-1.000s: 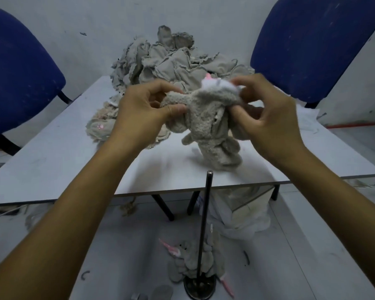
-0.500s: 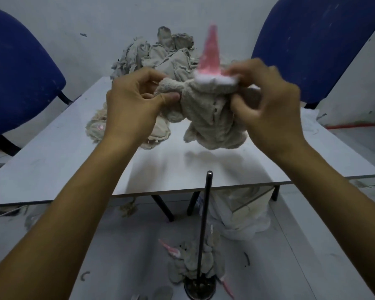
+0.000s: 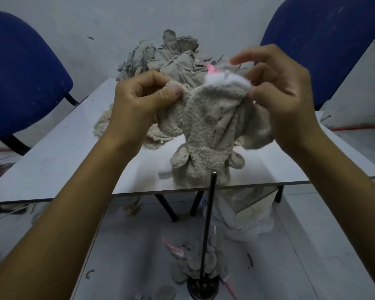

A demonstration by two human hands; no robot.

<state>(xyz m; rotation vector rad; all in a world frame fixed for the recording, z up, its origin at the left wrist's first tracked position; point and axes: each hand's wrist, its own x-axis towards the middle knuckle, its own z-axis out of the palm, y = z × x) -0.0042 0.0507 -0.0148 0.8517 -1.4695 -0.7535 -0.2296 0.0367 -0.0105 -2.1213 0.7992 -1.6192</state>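
Observation:
A grey fleecy plush toy skin (image 3: 208, 135) with a white and pink part at its top hangs between my two hands above the white table (image 3: 63, 161). My left hand (image 3: 139, 105) pinches its upper left edge between thumb and curled fingers. My right hand (image 3: 281, 94) pinches the upper right edge by the white part, with the index finger raised. The skin's lower end reaches down near the table's front edge.
A pile of grey fabric skins (image 3: 178, 59) lies at the table's far side. A thin black rod on a round base (image 3: 206, 239) stands on the floor in front, with a finished grey toy (image 3: 195, 260) beside it. Blue chairs (image 3: 22, 79) flank the table.
The pink part that stuck up high half a second ago is now nearly tucked in. The toy skin has dropped lower and hangs longer; both hands shifted slightly down.

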